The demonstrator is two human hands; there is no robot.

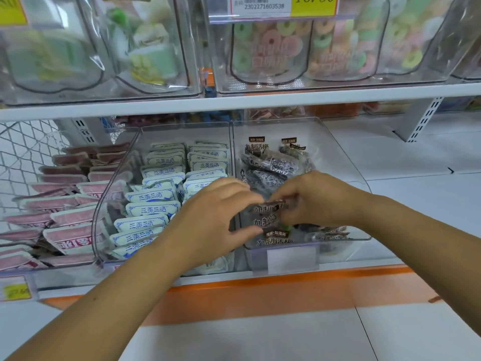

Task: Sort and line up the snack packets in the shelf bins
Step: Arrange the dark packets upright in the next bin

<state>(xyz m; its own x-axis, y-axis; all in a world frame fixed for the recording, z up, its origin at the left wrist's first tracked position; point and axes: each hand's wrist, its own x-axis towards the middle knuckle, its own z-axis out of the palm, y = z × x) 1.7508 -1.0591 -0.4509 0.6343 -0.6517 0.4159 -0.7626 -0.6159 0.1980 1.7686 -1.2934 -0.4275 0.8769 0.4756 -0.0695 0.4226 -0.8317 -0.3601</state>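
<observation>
Head view, lower shelf, listed left to right.

1. Pink packets (65, 230): left bin, overlapping rows, roughly in order.
2. White-and-blue packets (153, 209): middle bin (117, 178), two columns. The rear rows are neat and the front ones are slightly skewed.
3. Left hand (216, 217): over the divider between the middle and right bins. Fingers are curled together with the thumb beneath, pinching the left end of item 4.
4. Dark plum packets (268, 214): a small stack gripped between both hands, printed faces up, low at the front of the right bin (346, 162).
5. Right hand (317, 199): fingers bent and close together, pinching the right end of the same stack.
6. Loose dark packets (273, 162): heaped crookedly at the back of the right bin. One more packet (276, 241) lies flat at the front lip, above a blank label holder (292, 257).

Handling note, as a judgement: square the stack's edges between both thumbs before setting it down. Keep the printed faces pointing one way and seat the stack against the front packet so the row starts straight. The film looks slippery, so release one hand at a time. The rear heap looks to be the next to sort.
</observation>
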